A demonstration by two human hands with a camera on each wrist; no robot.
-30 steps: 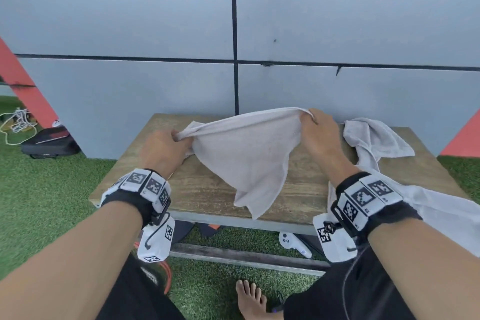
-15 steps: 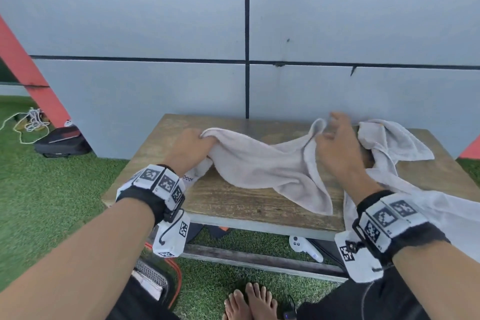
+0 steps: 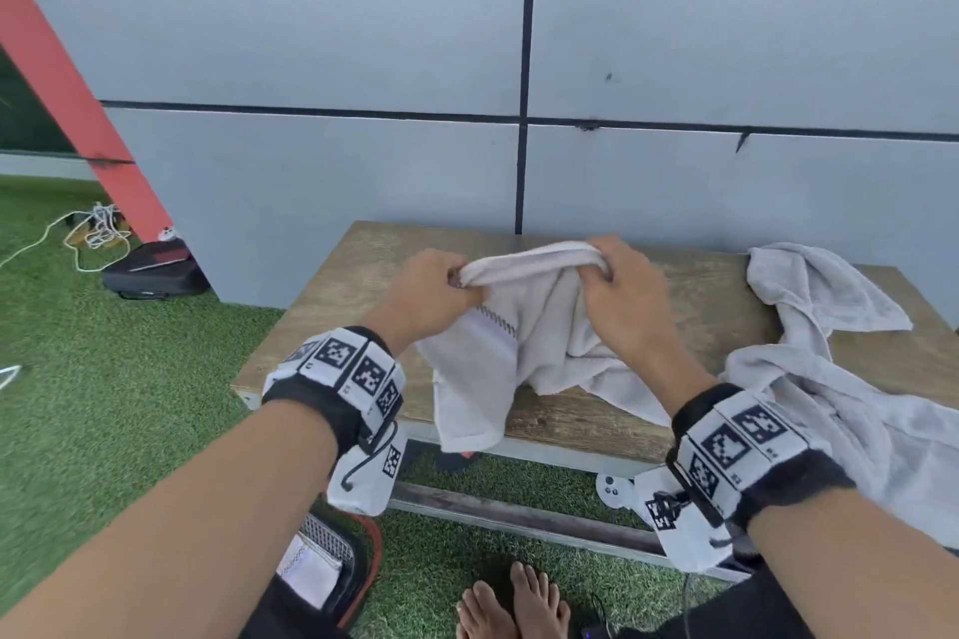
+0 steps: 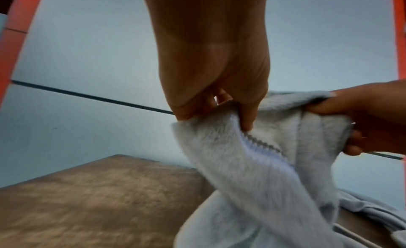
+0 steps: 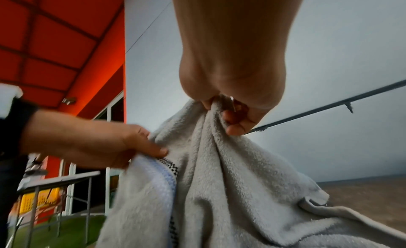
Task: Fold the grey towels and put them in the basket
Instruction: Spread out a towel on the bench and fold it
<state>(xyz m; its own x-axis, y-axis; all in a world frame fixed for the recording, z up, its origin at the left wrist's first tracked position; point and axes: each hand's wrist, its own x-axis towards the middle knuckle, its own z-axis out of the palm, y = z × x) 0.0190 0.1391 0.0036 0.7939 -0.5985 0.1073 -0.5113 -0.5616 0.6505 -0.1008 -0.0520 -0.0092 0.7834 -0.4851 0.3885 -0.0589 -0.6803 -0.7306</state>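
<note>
A grey towel [image 3: 524, 327] hangs bunched over the wooden table [image 3: 353, 275], its lower end draped past the front edge. My left hand [image 3: 441, 285] pinches its top edge near a stitched band [image 4: 259, 144]. My right hand [image 3: 617, 285] grips the same top edge a short way to the right [image 5: 222, 116]. Both hands are close together and raised a little above the table. A second grey towel [image 3: 830, 327] lies crumpled at the table's right end and trails off toward my right arm. A basket [image 3: 332, 560] with an orange rim sits on the grass below my left wrist.
A grey panelled wall [image 3: 519, 68] stands right behind the table. Green turf [image 3: 104, 405] lies to the left, with a black case [image 3: 155, 270] and a coil of white cable [image 3: 98, 228] on it. A white controller [image 3: 612, 488] lies under the table. Bare feet [image 3: 514, 607] are below.
My hands have come together: the right hand moved left and took hold of the towel's top edge again, and the spread towel is now bunched between them. The head view shifted left.
</note>
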